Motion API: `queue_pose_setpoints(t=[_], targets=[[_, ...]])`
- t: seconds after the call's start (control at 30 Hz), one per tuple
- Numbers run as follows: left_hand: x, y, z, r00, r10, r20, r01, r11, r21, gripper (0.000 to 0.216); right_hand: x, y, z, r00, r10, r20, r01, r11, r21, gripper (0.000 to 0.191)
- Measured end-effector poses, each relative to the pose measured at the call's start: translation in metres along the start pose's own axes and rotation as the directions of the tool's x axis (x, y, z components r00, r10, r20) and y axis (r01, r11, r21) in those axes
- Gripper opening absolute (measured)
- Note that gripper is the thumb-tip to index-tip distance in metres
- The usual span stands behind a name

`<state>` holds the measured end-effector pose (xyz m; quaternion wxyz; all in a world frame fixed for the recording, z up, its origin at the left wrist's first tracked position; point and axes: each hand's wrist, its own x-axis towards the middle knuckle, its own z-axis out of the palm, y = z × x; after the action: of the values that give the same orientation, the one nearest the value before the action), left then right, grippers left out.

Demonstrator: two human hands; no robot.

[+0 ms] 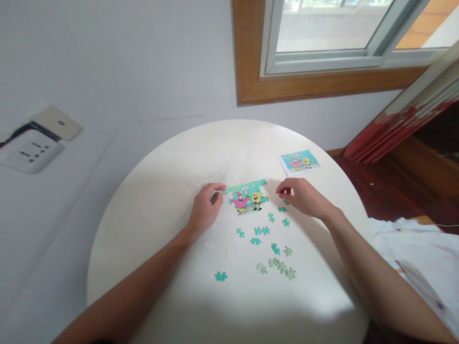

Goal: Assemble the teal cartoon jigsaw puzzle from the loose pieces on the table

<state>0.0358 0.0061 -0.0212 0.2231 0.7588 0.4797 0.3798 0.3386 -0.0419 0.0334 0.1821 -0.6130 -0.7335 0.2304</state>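
Note:
A partly assembled jigsaw puzzle [247,197] lies flat on the round white table [143,239], showing a pink starfish figure and a yellow square figure on teal. Beside its upper left corner is my left hand [207,208], fingers bent, with a gap between thumb and forefinger; the fingertips are at the puzzle's edge. My right hand [301,195] hovers right of the puzzle, thumb and fingers drawn into a pinch. Whatever may be in that pinch is too small to make out. Below it are loose teal puzzle pieces [286,222], some partly under the hand.
A reference picture card [300,161] lies at the back right of the table. Several pale green pieces [282,267] cluster nearer me, and a single teal piece [221,276] sits apart. A wall with a socket [32,150] and a window [326,28] border the table.

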Motion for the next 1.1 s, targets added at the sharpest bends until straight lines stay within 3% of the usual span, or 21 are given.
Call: queue_pose_setpoints(t=[0.17,0.4,0.97,1.1], targets=[[0.0,0.0,0.0,1.0,-0.007,0.005,0.007,1.0,0.007,0.021,-0.006,0.003,-0.002,0.99,0.009,0.141,0.009,0.992,-0.127,0.019],[0.0,-0.001,0.0,1.0,-0.006,0.006,0.005,1.0,0.012,0.02,-0.011,0.004,0.0,0.974,-0.008,0.228,0.054,0.979,-0.197,0.016],[-0.001,0.001,0.001,1.0,0.001,0.011,-0.002,1.0,0.016,0.018,-0.016,-0.008,0.002,0.928,-0.106,0.358,0.181,0.966,-0.184,0.02],[-0.001,0.001,0.001,1.0,0.0,0.016,-0.001,1.0,0.008,0.019,-0.016,-0.009,0.003,0.922,-0.083,0.378,0.155,0.974,-0.165,0.023]])
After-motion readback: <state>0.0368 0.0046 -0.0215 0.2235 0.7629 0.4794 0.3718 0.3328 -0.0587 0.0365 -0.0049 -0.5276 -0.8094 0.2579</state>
